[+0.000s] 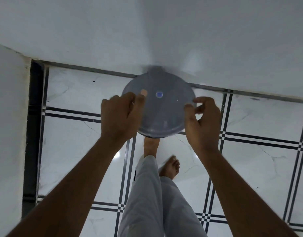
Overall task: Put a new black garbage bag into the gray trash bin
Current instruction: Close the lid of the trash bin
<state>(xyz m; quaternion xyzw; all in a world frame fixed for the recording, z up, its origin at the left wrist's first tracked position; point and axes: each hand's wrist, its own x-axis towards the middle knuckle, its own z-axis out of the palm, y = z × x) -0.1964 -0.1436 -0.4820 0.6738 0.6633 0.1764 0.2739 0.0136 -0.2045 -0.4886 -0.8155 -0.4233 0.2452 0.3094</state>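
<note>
The gray trash bin stands against the white wall, seen from straight above, so only its round gray lid [162,110] with a small blue dot in the middle shows. My left hand [120,115] grips the lid's left edge, thumb on top. My right hand [201,120] is at the lid's right edge, with fingers curled around the rim. No black garbage bag is in view. A dark sliver shows under the lid's near edge; the bin's body is hidden.
The floor [250,168] is glossy white tile with black line patterns. A white wall [164,31] runs behind the bin, and another wall with a black skirting strip [33,117] closes off the left. My bare feet [170,166] and grey trousers are just below the bin.
</note>
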